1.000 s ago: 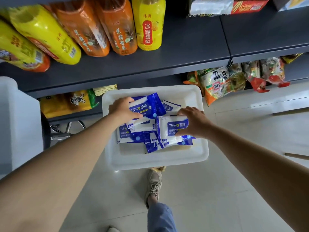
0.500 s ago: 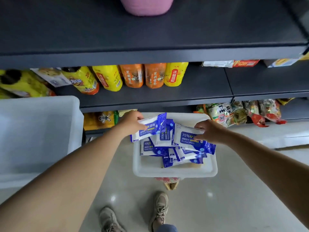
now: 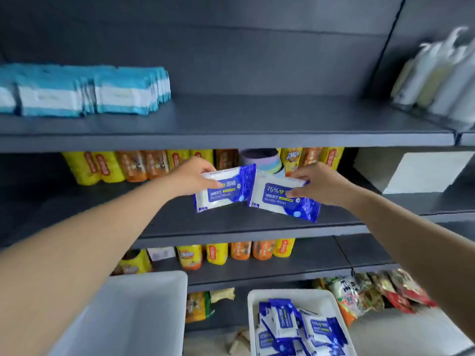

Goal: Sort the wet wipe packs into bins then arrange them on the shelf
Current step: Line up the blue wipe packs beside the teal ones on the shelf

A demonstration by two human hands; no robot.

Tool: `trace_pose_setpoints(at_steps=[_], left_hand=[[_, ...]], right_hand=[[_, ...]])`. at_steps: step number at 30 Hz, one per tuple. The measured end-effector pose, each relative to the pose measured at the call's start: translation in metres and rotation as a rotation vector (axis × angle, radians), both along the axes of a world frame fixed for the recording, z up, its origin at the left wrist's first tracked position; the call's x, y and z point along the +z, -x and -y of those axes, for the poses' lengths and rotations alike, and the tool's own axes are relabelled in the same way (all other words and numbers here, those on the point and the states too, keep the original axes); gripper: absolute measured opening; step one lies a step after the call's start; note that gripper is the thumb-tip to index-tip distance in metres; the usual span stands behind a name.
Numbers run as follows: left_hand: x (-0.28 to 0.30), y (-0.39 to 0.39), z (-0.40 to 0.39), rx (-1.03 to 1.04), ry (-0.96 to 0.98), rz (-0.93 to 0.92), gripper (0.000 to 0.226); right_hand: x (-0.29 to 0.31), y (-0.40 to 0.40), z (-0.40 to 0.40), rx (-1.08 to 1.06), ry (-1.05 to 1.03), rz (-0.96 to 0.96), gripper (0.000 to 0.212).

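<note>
**Two wipe packs held up at the middle shelf**

The left-hand pack (image 3: pixel 223 188), blue and white with "Alcohol Wipes" printed on it, was pinched by the left hand (image 3: pixel 191 179), thumb on its printed face and fingers curled over its top edge. Just beside it, corner nearly touching corner, the right-hand pack (image 3: pixel 284 197) was gripped the same way by the right hand (image 3: pixel 320 185), thumb pressed on the front and fingers wrapped behind. Both packs tilted slightly, their outer ends lower than the inner ones, and sat in front of the dark middle shelf (image 3: pixel 231 222); whether they touched it could not be told.

Beyond the hands, at the back of that shelf, stood a row of yellow and orange bottles (image 3: pixel 128 167) and a pastel stack of bowls (image 3: pixel 262 160). Above the hands, the upper shelf (image 3: pixel 257 124) carried rows of light-blue packs (image 3: pixel 84 92) up and to the left of the left hand, and pale bottles (image 3: pixel 437 75) far to the upper right of the right hand.

Below the right forearm, the white bin (image 3: pixel 253 319) held a loose heap of more blue packs (image 3: pixel 300 330). Under the left forearm sat a second white bin (image 3: pixel 144 312). Snack bags (image 3: pixel 365 294) lay on the lowest shelf, under the right arm.
</note>
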State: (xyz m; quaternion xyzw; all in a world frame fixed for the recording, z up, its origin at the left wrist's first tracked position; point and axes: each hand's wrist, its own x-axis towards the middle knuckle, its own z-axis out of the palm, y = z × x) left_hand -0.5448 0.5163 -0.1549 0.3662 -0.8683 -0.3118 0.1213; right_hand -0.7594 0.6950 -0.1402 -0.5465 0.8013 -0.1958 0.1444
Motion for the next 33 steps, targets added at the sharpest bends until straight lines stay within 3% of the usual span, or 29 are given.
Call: trace_pose_setpoints(at_steps=[6, 12, 33], left_hand=[[0.12, -0.043, 0.019, -0.063, 0.119, -0.148, 0.017], [0.173, -0.042, 0.055, -0.072, 0.139, -0.191, 0.018], [0.137, 0.138, 0.34, -0.006, 0.21, 0.079, 0.017]], right_hand=[[0.113, -0.04, 0.025, -0.034, 0.307, 0.033, 0.015], [0.152, -0.043, 0.067, -0.057, 0.398, 0.047, 0.014], [0.097, 0.129, 0.34, -0.118, 0.432, 0.117, 0.011]])
